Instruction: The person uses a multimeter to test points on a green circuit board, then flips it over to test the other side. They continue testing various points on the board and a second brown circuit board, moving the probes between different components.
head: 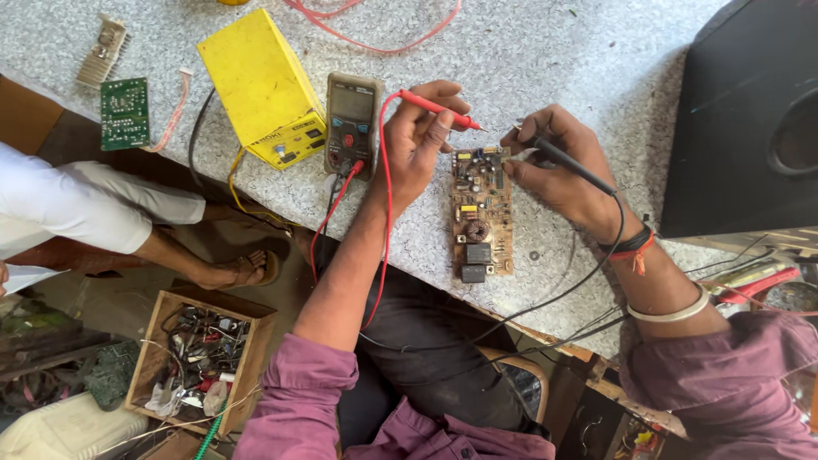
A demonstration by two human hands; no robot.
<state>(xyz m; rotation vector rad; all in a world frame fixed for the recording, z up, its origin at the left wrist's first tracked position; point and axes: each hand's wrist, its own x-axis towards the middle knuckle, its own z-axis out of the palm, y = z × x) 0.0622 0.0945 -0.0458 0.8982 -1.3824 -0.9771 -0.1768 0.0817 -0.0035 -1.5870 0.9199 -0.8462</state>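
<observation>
A brown circuit board [482, 213] lies on the speckled grey worktop [545, 60]. My left hand [417, 136] holds a red test probe [436, 108] whose tip hovers just above the board's top edge. My right hand [558, 166] grips a black test probe [573, 163], its tip touching the board's upper right corner. Red and black leads run from both probes back to a grey multimeter [350, 123] lying left of my left hand.
A yellow box-shaped instrument [262, 87] sits beside the meter. A green circuit board [124, 112] and a finned heatsink [102, 49] lie at the far left. A black speaker cabinet [750, 119] stands right. Below, a wooden box of parts [198, 351] and another person's legs [128, 221].
</observation>
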